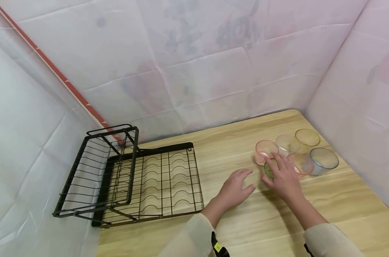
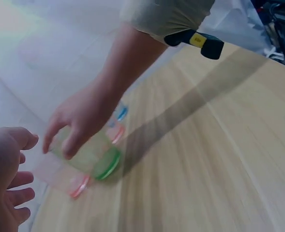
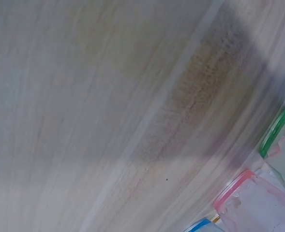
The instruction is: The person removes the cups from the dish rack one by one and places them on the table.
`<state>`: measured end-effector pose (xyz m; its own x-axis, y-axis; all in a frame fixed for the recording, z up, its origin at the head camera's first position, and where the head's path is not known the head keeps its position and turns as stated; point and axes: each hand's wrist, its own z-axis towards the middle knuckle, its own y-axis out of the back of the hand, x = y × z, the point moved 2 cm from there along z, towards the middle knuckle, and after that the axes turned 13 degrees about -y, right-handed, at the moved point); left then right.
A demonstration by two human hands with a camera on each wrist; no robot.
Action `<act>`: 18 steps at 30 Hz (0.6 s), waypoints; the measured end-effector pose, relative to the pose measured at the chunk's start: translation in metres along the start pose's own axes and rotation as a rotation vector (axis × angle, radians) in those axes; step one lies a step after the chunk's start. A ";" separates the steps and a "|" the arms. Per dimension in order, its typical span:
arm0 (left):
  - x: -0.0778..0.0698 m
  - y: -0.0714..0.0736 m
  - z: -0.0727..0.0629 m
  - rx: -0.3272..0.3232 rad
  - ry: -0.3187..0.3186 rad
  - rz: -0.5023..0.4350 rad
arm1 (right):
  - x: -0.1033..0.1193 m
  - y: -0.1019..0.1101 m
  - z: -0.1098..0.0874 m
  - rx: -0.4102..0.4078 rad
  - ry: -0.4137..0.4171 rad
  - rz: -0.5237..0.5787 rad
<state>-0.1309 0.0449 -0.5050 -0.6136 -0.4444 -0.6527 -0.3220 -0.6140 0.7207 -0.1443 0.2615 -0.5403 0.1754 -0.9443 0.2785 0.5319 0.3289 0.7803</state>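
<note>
In the head view my right hand (image 1: 284, 176) reaches over a green-tinted glass (image 1: 269, 172), its fingers and thumb around the rim. The left wrist view shows this glass upright on the table, its thick green base (image 2: 107, 164) below the hand. Just behind it stands a pink glass (image 1: 261, 159). To its right are another pink glass (image 1: 303, 167) and a blue-grey glass (image 1: 324, 167), partly overlapped by each other. My left hand (image 1: 234, 191) hovers left of the green glass, fingers loosely spread and holding nothing.
A black wire dish rack (image 1: 166, 147) with a raised upper shelf stands on the left of the wooden table (image 1: 255, 221). A yellow glass (image 1: 307, 142) and a clear glass (image 1: 285, 142) stand at the back right. White sheeting (image 1: 194, 85) encloses the table's back and sides.
</note>
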 end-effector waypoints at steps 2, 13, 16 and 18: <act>0.001 -0.009 0.008 0.027 0.010 -0.010 | 0.001 -0.001 0.001 0.005 0.009 -0.002; 0.003 -0.039 0.030 0.065 0.041 -0.199 | 0.014 -0.006 0.004 0.038 0.055 0.016; 0.002 -0.038 0.030 0.069 0.054 -0.196 | 0.013 -0.004 0.005 0.069 0.052 0.010; 0.001 -0.034 0.029 0.078 0.061 -0.181 | 0.011 -0.002 0.006 0.087 0.040 0.006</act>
<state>-0.1416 0.0847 -0.5236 -0.4964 -0.3717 -0.7845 -0.4791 -0.6363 0.6046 -0.1477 0.2502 -0.5352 0.2125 -0.9414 0.2621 0.4568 0.3328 0.8250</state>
